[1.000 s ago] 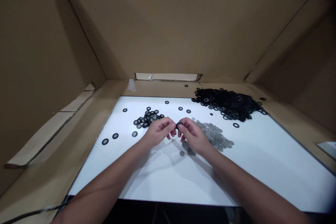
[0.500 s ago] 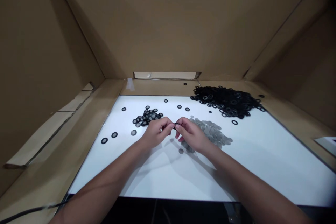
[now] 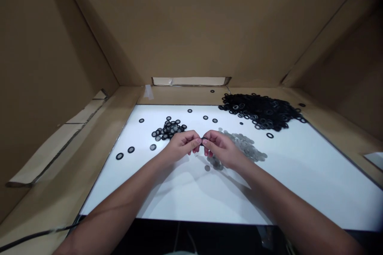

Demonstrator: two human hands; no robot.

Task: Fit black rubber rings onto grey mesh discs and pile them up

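Left hand (image 3: pixel 182 144) and right hand (image 3: pixel 223 146) pinch one ring (image 3: pixel 203 141) between them, discs (image 3: pixel 245 148) just beside the right! From my remote seat, I judge it's a pressing step; the next move wants even thumb pressure, grip steady.

The left hand (image 3: pixel 183 144) and the right hand (image 3: pixel 220 146) pinch one black ring (image 3: pixel 202 142) between them, thumbs on the near side. Under and beside the right hand lie grey discs (image 3: pixel 247 147); beyond them rises a heap of rings (image 3: pixel 263 111) (partly off the white board (image 3: pixel 191 203), onto cardboard (image 3: pixel 182 95)). Past the left hand sits a cluster of disc-filled rings (image 3: pixel 171 128), with more scattered around it.
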